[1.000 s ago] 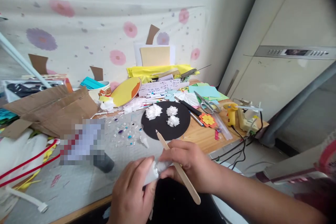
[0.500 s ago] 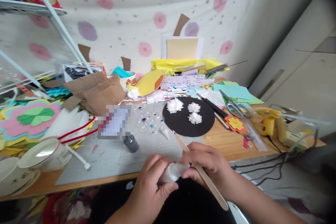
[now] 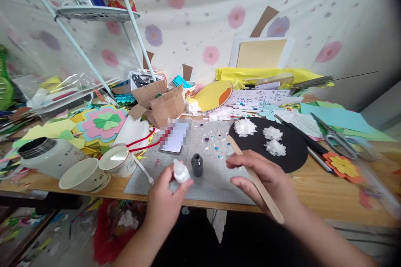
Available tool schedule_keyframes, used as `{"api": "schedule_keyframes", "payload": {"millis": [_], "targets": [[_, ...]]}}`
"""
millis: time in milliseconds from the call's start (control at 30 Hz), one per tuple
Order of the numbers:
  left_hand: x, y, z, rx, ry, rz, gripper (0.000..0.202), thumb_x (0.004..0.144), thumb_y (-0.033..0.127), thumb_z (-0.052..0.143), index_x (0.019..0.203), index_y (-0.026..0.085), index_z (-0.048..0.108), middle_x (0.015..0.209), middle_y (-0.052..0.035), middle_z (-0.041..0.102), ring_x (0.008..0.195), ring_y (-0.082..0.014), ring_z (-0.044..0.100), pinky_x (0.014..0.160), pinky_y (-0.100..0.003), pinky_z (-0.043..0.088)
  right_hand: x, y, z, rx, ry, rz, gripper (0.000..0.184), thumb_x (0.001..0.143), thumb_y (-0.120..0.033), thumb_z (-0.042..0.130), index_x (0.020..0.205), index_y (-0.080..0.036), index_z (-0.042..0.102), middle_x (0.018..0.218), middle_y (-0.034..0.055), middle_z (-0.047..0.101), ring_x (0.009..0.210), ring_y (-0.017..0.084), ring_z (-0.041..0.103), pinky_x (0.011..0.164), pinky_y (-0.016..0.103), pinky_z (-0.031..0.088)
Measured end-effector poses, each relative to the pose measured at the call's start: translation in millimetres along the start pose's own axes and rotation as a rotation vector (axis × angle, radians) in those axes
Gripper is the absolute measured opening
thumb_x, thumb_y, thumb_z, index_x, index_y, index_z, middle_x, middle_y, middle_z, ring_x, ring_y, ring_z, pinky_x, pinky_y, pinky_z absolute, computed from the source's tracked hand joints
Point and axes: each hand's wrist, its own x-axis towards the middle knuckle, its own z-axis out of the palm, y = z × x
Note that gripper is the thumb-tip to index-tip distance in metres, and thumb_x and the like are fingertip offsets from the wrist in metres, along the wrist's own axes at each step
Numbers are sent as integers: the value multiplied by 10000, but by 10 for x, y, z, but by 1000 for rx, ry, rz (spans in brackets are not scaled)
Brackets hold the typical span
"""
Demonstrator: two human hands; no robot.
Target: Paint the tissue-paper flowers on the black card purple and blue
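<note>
My left hand [image 3: 166,194] grips a small white squeeze bottle [image 3: 181,172] with a translucent top, held above the front of the grey cutting mat [image 3: 142,181]. In my right hand [image 3: 277,183] a flat wooden craft stick [image 3: 265,194] lies tucked across the fingers; the thumb and index finger are spread apart with nothing between them. Between the two hands a small dark bottle [image 3: 197,165] stands upright on the mat, uncapped. Beyond my right hand lies a black disc [image 3: 291,146] with several white ruffled paper flowers [image 3: 245,127] on it.
Paper bowls [image 3: 84,175] and a white jar [image 3: 46,156] stand at the left. A phone [image 3: 173,137], its screen blurred, and a clear sheet of gems [image 3: 211,139] lie on the mat. Scissors [image 3: 336,137] and an orange paper flower [image 3: 343,166] are at the right.
My view has swung left. My hands have parted: the right fingers are off the white bottle's tip, and the left hand keeps the bottle. The craft stick stays in my right hand.
</note>
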Motion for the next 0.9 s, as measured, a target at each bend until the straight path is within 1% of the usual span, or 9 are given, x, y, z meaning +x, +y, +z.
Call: {"api": "schedule_keyframes", "payload": {"millis": [33,167,300,367,467,533,600,733,900], "targets": [[100,-67,-29,2,-7,-86,360,817,370,668,1139,213,636,1073,-102,761,955,-277,727,843,-414,563,17,43,1,-50,24,10,194,906,-283,665,1070,-181,664,868,46,698,786,136,677,707,220,538],[395,-228,-42,16,-17,-112,355,777,341,674,1104,206,652,1009,-101,767,929,-290,731,855,-435,558,-37,190,-10,-202,85,35,143,898,-180,640,1038,-199,667,866,29,706,776,124,684,705,207,539],[396,-240,-20,2,12,-81,420,782,335,685,1178,213,617,1096,-105,739,970,-280,715,875,-426,550,-255,369,-110,-297,140,153,139,941,-169,570,1014,-243,663,899,16,738,794,134,716,693,216,549],[312,-198,-37,50,146,28,471,781,325,718,1219,204,596,1186,-129,689,993,-267,686,895,-420,533,-376,474,-153,-348,112,144,171,950,-159,544,1054,-247,648,933,27,740,825,150,725,704,238,557],[167,-78,-54,274,494,460,375,750,225,791,1091,175,645,1023,-112,671,805,-209,627,788,-359,523,-467,587,-137,-457,23,145,127,933,-186,573,1050,-203,620,937,58,712,821,173,713,715,273,563],[99,20,-26,294,421,617,292,780,145,764,1041,165,635,882,-65,672,703,-169,597,682,-290,496,-432,613,-69,-567,-58,206,113,900,-230,629,993,-167,612,901,76,691,788,194,697,694,296,561],[67,104,32,322,309,657,272,818,147,736,1068,141,628,866,-72,698,722,-178,634,674,-283,489,-335,608,20,-688,-154,288,161,857,-263,688,941,-148,612,870,89,681,782,227,686,692,328,558],[76,176,153,468,251,612,365,849,263,726,1161,93,638,969,-135,755,866,-252,719,721,-315,502,-128,608,171,-791,-243,389,198,801,-267,743,884,-135,619,846,127,684,812,301,675,687,378,536],[127,161,245,541,279,519,374,854,342,711,1134,97,675,885,-109,785,696,-243,734,577,-315,482,-103,667,224,-737,-223,388,90,792,-151,679,841,-145,604,795,126,679,767,286,661,643,355,501]]}}
